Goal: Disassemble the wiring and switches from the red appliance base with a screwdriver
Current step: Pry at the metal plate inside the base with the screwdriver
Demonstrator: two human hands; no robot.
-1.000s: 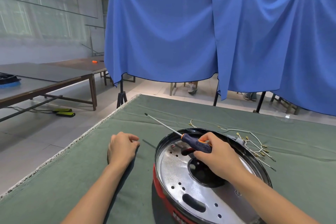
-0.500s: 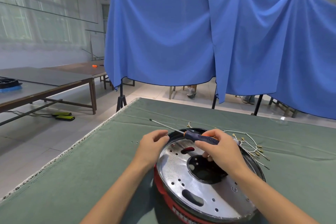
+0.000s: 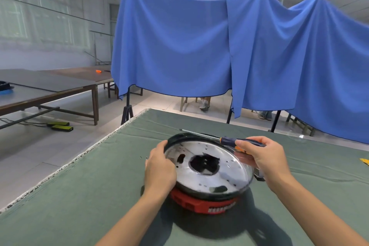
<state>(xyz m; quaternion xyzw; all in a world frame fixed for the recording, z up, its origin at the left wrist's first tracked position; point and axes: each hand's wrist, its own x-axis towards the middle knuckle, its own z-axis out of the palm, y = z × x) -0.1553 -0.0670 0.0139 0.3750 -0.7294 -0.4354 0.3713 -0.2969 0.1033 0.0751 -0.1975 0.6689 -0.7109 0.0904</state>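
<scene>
Low in the frame's centre, on the green cloth-covered counter [image 3: 79, 195]: round red plastic appliance base [image 3: 201, 203] with its shiny perforated metal plate [image 3: 207, 170] tilted up. Left hand [image 3: 159, 170] gripping the left rim; right hand [image 3: 263, 156] curled round the blue-and-orange-handled screwdriver [image 3: 229, 140], also steadying the right rim. Best turned slowly, both rims supported, shaft kept clear. White lettering on the red side, too blurred to read.

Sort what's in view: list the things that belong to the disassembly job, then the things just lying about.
Job:
red appliance base
screwdriver in the right hand
left hand gripping the base's rim

Lying about:
small screws on the green cloth
yellow object
blue curtain
</scene>
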